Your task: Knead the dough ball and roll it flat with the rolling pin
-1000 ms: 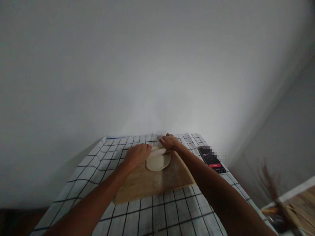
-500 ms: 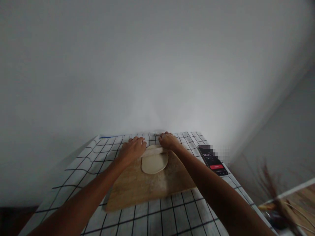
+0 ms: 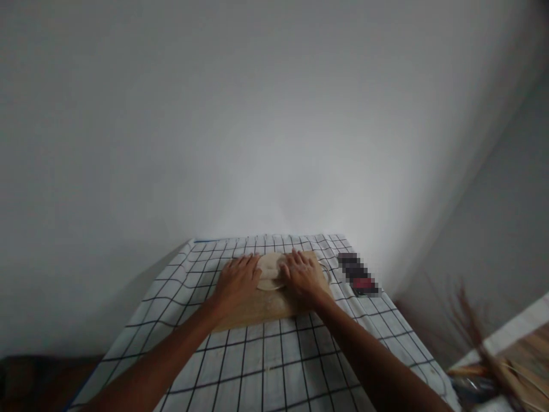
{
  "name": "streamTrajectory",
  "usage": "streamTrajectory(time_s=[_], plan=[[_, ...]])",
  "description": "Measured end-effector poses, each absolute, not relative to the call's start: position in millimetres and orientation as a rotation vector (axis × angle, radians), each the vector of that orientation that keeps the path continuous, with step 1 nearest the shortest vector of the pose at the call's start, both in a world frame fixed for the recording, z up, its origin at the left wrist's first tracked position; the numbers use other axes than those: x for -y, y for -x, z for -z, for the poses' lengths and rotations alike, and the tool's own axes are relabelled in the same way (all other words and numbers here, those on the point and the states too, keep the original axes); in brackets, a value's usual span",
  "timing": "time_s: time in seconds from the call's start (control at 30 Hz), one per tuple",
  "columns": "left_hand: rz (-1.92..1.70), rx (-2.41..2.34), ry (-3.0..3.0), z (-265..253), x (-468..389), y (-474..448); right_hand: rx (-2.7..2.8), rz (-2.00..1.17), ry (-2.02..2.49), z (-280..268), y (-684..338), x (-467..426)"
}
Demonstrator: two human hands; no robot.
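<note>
A thin round of pale dough lies on a wooden board. Across the dough runs a pale rolling pin, visible only in the gap between my hands. My left hand lies palm down over the pin's left end, its fingers stretched forward. Over the right end rests my right hand, fingers spread and flat, the thumb angled toward the dough. Both palms hide the ends of the pin and the sides of the board.
A white cloth with a dark grid covers the table, which meets a pale wall. To the right lies a phone, partly blurred out. Blurred brown stalks stand beyond the table's right edge.
The rolling pin has come back toward me, from the dough's far part to its middle. My fingers have gone from curled over to stretched out. The view has shifted slightly.
</note>
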State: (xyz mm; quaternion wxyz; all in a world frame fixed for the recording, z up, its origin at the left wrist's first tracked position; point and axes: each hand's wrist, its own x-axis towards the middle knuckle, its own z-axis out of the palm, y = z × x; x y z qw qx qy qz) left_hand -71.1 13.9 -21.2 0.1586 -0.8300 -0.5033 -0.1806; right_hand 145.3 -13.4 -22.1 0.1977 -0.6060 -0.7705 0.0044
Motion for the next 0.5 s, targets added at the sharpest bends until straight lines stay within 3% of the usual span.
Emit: streamTrajectory(time_s=[0.27, 0.5], plan=[[0.642, 1.398, 2.495, 36, 69, 95, 2.16, -0.018, 1.514, 33, -148, 72], [0.941, 1.683, 2.786, 1, 82, 137, 2.387, 0.222, 1.315, 18, -158, 84]])
